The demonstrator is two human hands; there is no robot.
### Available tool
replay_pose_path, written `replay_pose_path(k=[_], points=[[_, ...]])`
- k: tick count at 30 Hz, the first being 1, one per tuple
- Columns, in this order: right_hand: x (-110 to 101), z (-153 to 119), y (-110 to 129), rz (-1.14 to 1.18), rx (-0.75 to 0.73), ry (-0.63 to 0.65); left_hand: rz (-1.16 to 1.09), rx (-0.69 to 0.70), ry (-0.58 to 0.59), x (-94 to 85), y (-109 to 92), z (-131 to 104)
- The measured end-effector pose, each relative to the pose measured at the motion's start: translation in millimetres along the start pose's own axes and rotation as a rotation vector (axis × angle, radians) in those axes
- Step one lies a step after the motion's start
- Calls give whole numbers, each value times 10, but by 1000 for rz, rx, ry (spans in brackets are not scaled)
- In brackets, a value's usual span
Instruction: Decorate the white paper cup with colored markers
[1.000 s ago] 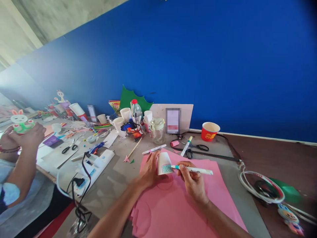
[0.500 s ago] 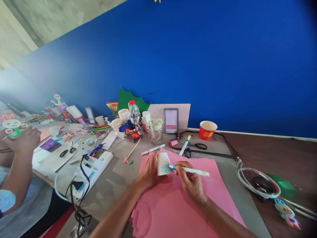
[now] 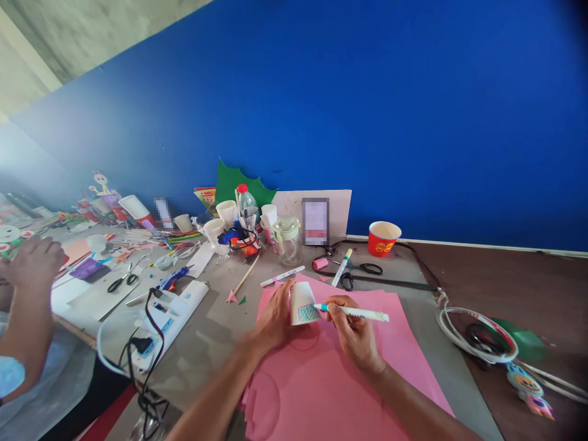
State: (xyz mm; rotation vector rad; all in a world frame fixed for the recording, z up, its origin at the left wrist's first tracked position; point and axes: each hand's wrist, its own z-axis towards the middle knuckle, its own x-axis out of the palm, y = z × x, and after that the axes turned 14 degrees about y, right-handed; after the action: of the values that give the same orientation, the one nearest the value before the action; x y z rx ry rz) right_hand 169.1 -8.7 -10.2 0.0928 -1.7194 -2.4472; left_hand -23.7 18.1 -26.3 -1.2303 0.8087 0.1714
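A white paper cup (image 3: 301, 295) lies on its side above the pink paper (image 3: 331, 380), with a teal lattice patch inside a pink outline on it. My left hand (image 3: 275, 315) grips the cup from the left, its fingers partly behind it. In my right hand (image 3: 353, 334) is a white marker (image 3: 362, 313) with a teal tip, pinched between thumb and fingers. The tip touches or nearly touches the patch's upper right edge.
Beyond the paper are two more markers (image 3: 282, 276) (image 3: 342, 267), scissors (image 3: 371, 268), a glass jar (image 3: 288, 244) and a red cup (image 3: 384, 238). A power strip (image 3: 172, 324) and glue gun (image 3: 172, 278) lie left. Another person's hand (image 3: 39, 260) is at far left.
The marker tip has shifted slightly up on the patch. The other person's hands and the rabbit figure have moved left in view. The whole scene has shifted slightly left.
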Motion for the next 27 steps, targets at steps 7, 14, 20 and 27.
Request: replay_pose_path(k=[7,14,20,27], points=[[-32,17,11,3,18,-13,24,22,-5,11,61,-15],[-57,28,20,44,62,10,173,19,30,42,151,-25],[-56,48,43,71,68,21,245,40,28,61,200,-25],[-70,71,64,77,74,35,253,27,24,51,171,-20]])
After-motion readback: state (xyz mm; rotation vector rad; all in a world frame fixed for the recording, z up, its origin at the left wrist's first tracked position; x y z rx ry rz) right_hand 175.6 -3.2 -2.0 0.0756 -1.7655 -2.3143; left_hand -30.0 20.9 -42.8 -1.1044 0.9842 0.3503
